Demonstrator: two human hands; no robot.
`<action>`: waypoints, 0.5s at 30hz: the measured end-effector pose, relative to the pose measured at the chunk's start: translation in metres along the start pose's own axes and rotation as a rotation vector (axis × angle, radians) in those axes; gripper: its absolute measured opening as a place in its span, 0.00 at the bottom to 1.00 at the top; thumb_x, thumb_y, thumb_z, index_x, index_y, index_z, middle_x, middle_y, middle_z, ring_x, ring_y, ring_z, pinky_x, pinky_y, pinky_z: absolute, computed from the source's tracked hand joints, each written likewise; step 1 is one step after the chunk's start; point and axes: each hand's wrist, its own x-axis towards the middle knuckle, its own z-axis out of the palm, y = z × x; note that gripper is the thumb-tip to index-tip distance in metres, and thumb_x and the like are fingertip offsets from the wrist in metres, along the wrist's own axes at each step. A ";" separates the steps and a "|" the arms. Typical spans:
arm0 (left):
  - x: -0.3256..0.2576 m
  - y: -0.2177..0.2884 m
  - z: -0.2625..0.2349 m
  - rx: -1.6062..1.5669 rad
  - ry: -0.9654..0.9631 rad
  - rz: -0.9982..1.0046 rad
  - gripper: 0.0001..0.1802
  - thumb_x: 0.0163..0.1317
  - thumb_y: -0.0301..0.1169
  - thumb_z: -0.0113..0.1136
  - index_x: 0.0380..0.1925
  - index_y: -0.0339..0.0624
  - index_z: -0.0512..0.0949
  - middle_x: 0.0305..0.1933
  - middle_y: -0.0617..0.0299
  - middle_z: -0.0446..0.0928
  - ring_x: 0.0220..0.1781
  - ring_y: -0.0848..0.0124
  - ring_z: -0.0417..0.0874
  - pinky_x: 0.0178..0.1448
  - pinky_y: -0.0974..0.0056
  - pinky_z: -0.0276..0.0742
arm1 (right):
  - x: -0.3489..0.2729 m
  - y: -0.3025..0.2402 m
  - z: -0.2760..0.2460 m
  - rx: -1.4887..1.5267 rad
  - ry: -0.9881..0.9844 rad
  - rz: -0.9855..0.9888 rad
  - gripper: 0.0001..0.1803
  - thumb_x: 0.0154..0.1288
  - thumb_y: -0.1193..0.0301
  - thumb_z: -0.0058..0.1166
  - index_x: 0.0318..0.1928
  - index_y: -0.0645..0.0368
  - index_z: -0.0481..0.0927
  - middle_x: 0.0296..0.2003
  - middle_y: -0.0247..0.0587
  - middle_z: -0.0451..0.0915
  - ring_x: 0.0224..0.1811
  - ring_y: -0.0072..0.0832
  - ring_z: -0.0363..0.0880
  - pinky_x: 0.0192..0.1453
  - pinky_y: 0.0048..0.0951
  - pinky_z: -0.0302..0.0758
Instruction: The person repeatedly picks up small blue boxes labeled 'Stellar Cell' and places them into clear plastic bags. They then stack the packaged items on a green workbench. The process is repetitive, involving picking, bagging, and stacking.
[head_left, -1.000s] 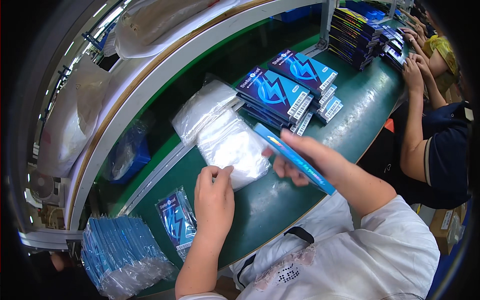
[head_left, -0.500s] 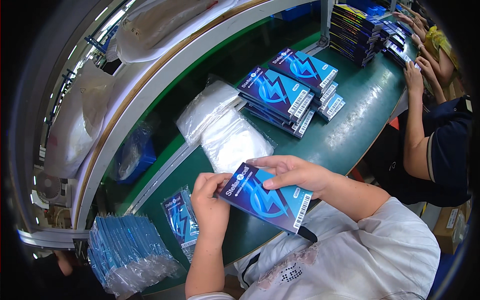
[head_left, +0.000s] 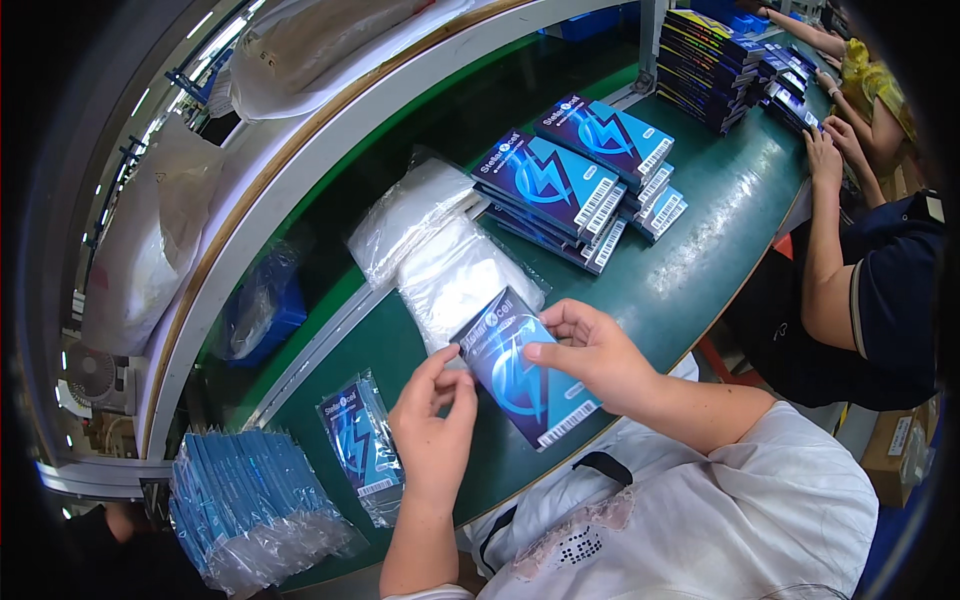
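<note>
Both hands hold one flat blue box (head_left: 527,372) just above the green bench (head_left: 700,270): the right hand (head_left: 590,350) pinches its upper edge, the left hand (head_left: 435,420) grips its lower left corner. Behind it lie two clear bag piles (head_left: 440,255), partly hidden by the box. One bagged box (head_left: 358,445) lies left, beside a stack of bagged ones (head_left: 245,505), too many to count. Loose boxes (head_left: 580,175) are heaped beyond. A co-worker's arm (head_left: 825,230) rests right.

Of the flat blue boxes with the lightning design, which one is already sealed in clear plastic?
The flat blue box in a clear plastic bag, lying alone on the green table beside the left hand. The stacked boxes are bare.
</note>
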 end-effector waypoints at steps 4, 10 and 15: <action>-0.008 0.002 0.004 -0.318 -0.030 -0.192 0.23 0.62 0.23 0.59 0.57 0.29 0.67 0.43 0.54 0.79 0.44 0.73 0.80 0.49 0.69 0.76 | -0.004 0.007 0.013 0.081 0.096 -0.037 0.12 0.59 0.72 0.65 0.33 0.60 0.73 0.27 0.31 0.79 0.27 0.13 0.75 0.29 0.17 0.70; -0.007 0.008 0.016 -0.782 0.003 -0.243 0.19 0.64 0.23 0.53 0.55 0.32 0.68 0.52 0.56 0.76 0.52 0.70 0.77 0.59 0.64 0.70 | -0.008 -0.001 0.016 -0.278 -0.144 0.042 0.21 0.59 0.65 0.66 0.44 0.66 0.73 0.26 0.31 0.76 0.25 0.13 0.72 0.27 0.19 0.70; -0.012 0.022 -0.001 -0.910 -0.024 -0.325 0.20 0.66 0.26 0.49 0.57 0.32 0.66 0.54 0.53 0.75 0.54 0.64 0.78 0.61 0.58 0.72 | -0.016 -0.054 0.014 -0.660 -0.400 -0.170 0.47 0.51 0.69 0.70 0.69 0.61 0.57 0.36 0.45 0.80 0.34 0.27 0.81 0.37 0.26 0.76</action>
